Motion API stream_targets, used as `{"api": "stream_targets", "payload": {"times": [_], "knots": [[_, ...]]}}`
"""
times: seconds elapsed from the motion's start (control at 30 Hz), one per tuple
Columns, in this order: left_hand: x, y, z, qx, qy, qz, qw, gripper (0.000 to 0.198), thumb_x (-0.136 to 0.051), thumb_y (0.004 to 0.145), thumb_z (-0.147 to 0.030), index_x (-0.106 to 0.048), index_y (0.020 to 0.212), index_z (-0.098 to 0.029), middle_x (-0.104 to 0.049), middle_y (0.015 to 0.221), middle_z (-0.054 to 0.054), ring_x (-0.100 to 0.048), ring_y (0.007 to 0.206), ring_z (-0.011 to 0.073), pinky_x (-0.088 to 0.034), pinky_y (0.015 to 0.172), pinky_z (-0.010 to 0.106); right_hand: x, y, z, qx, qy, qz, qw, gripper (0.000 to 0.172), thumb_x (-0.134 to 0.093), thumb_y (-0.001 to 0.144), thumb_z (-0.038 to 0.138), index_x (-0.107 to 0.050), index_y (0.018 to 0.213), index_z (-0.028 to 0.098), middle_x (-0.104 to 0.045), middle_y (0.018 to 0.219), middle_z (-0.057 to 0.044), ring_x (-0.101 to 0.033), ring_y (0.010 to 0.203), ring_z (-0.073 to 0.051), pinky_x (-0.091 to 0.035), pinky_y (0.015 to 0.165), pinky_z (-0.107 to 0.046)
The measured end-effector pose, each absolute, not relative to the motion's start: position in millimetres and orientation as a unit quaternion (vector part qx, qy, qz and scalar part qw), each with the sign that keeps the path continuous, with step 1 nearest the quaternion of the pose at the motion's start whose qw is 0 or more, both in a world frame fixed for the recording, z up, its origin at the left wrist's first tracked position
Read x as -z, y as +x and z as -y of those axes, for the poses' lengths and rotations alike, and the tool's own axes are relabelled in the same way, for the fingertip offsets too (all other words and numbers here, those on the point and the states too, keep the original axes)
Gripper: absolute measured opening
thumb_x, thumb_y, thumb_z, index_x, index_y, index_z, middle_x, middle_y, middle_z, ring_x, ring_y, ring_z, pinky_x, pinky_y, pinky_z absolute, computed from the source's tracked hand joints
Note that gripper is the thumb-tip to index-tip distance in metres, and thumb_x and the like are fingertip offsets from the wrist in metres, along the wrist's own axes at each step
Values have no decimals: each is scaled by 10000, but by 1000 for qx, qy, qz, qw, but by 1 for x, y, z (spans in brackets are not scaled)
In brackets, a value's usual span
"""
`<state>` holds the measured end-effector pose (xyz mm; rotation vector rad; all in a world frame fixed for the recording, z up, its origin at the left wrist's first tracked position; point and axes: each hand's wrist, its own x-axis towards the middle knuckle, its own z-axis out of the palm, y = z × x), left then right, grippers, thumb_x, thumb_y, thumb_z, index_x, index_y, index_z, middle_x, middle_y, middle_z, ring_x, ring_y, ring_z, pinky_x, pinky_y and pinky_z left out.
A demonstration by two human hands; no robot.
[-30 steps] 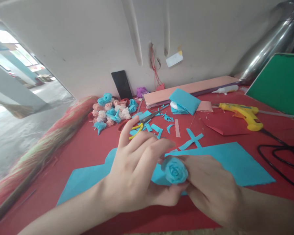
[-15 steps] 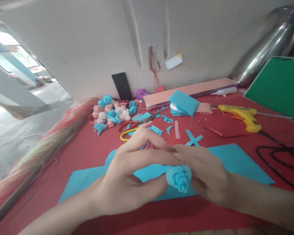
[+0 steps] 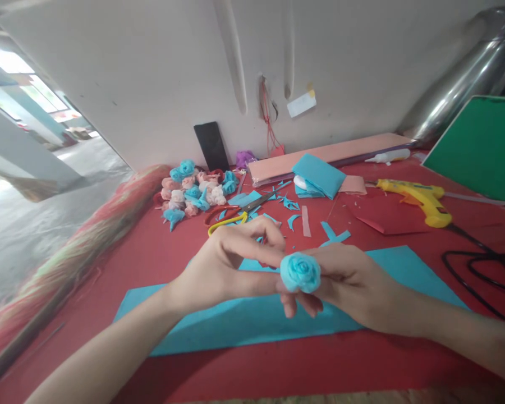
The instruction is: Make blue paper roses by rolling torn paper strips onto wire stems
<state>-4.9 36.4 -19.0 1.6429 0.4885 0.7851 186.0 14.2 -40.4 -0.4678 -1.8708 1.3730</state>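
A small blue paper rose (image 3: 300, 272) is held up above the red table, its spiral face turned to me. My right hand (image 3: 348, 283) grips it from behind and below with closed fingers. My left hand (image 3: 231, 264) reaches in from the left, its fingertips pinched against the rose's left edge. Under both hands lies a large blue paper sheet (image 3: 252, 320).
A pile of finished blue, pink and white paper roses (image 3: 191, 188) sits at the back left. Scissors with red and yellow handles (image 3: 231, 216) lie among blue scraps. A yellow glue gun (image 3: 418, 196) and black cord (image 3: 480, 266) are at right, by a green board (image 3: 483, 143).
The rose has been lifted and turned so its spiral faces me again. Both hands moved up and away from me, and the left fingers closed from spread to a pinch.
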Motion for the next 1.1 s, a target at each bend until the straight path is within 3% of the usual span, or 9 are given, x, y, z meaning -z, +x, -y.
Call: {"api": "stream_targets", "payload": {"times": [0.3, 0.43, 0.57, 0.67, 0.77, 0.93, 1.1], "knots": [[33, 6, -37, -329, 604, -209, 695, 42, -783, 697, -285, -755, 671, -267, -529, 675, -24, -575, 647, 105, -527, 656, 264, 50, 185, -18, -761, -162, 549, 305, 317, -617, 867, 407, -706, 757, 123, -669, 639, -29, -494, 453, -40, -376, 431, -154], [36, 7, -34, -318, 568, -203, 731, 105, -727, 754, -288, -732, 668, -228, -546, 654, -25, -634, 562, 125, -519, 530, 259, 54, 182, -19, -782, -166, 512, 313, 288, -649, 842, 399, -715, 761, 131, -680, 649, -28, -496, 422, -34, -375, 410, -146], [35, 10, -31, -343, 551, -208, 732, 115, -697, 781, -246, -715, 680, -195, -524, 691, -36, -621, 486, 93, -480, 492, 232, 47, 182, -15, -678, -230, 592, 370, 273, -562, 905, 303, -695, 732, 139, -623, 564, 17, -494, 406, -47, -402, 418, -164], [33, 13, -28, -386, 551, -227, 705, 76, -690, 776, -178, -726, 709, -189, -510, 764, -35, -581, 516, 50, -467, 538, 213, 40, 183, -8, -531, -304, 678, 407, 276, -497, 924, 211, -685, 728, 160, -546, 487, 54, -515, 422, -60, -445, 460, -163], [32, 14, -25, -410, 553, -241, 684, 70, -686, 774, -166, -737, 729, -183, -484, 776, -27, -554, 549, 51, -460, 549, 217, 38, 185, -3, -426, -326, 734, 416, 268, -477, 925, 194, -675, 748, 162, -562, 490, 53, -555, 445, -61, -460, 479, -140], [31, 16, -22, -433, 572, -258, 648, 108, -679, 757, -131, -738, 693, -194, -476, 754, -24, -528, 559, 58, -456, 524, 216, 41, 185, -4, -346, -308, 775, 429, 216, -483, 903, 140, -674, 809, 174, -585, 530, 55, -564, 459, -59, -459, 486, -126], [33, 17, -21, -447, 572, -273, 631, 99, -711, 738, -134, -745, 697, -219, -503, 726, -27, -537, 590, 66, -480, 560, 213, 42, 184, -5, -255, -312, 797, 451, 239, -481, 893, 100, -618, 712, 178, -569, 546, 53, -524, 453, -58, -447, 485, -133]]}}
